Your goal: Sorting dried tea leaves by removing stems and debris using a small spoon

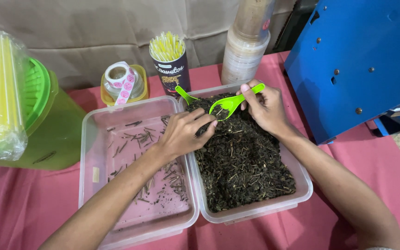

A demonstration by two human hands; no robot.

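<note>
Pink tablecloth (19,203), right hand (267,109) holding green scoop (233,102), left hand (184,134) in tea tub (302,194)

- Green plastic scoop (231,103) — tilted, handle up toward the right, bowl low over the dark heap with a few bits in it.
- Dried dark leaves and stems (244,162) — loose, filling the right clear tub (302,196), piled higher at the far end.
</note>
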